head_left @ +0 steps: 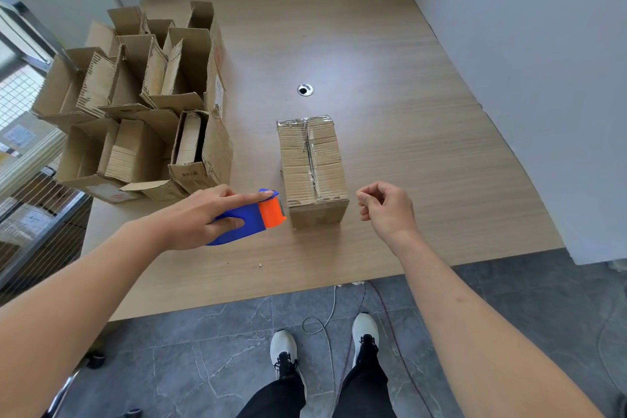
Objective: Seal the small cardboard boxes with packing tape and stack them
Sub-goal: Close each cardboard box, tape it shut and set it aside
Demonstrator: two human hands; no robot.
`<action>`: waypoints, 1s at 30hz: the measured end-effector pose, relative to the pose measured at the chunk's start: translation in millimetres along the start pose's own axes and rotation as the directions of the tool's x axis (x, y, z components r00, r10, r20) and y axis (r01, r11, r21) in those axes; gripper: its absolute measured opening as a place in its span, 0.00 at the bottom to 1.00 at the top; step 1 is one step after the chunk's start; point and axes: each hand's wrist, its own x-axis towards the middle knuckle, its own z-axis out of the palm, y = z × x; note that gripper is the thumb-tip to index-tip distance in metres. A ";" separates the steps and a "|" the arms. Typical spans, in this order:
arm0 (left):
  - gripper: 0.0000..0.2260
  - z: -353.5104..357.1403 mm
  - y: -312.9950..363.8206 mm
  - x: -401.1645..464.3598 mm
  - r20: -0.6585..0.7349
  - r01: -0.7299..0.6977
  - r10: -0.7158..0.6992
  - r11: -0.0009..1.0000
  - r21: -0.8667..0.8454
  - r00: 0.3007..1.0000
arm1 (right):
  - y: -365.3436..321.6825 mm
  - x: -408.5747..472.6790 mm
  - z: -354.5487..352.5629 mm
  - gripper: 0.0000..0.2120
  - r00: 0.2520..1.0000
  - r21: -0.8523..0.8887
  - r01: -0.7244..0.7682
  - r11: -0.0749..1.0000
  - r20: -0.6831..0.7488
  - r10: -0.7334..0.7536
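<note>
One sealed box (pixel 312 169) on the table (pixel 390 85), tape along the top seam, just ahead of both sets of fingertips and between them. Left hand (pixel 200 214) gripping the blue-and-orange tape dispenser (pixel 252 219), index finger stretched along its top, thumb on the side; cutter end just beside the box's near left corner, contact not discernible. Right hand (pixel 385 209) loosely curled, holding nothing visible, just right of the box's near end. Several open boxes (pixel 142 105) piled beyond the left fingertips, flaps up. Judged step: taping of this box finished or nearly so. Next move likely calls for setting the box aside as stack base, then fetching an open one.
</note>
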 end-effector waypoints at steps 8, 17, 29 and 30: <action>0.30 -3.2 -3.1 16.1 0.058 0.053 -0.053 0.999 0.008 0.997 | 4.4 17.5 8.4 0.06 0.999 -0.063 -0.022 0.998 0.032 0.024; 0.30 -1.1 -5.0 30.2 0.114 0.110 -0.110 0.994 0.007 0.987 | 17.1 26.9 16.5 0.05 0.995 -0.054 -0.049 0.997 0.083 0.053; 0.31 16.8 -4.6 35.0 0.092 0.124 -0.119 0.991 -0.050 0.989 | 13.7 23.7 21.9 0.10 0.883 -0.307 0.462 0.832 0.072 -0.464; 0.31 17.4 -3.5 36.4 0.091 0.123 -0.118 0.991 -0.056 0.989 | 12.4 21.5 25.3 0.08 0.833 -0.301 0.549 0.779 0.121 -0.540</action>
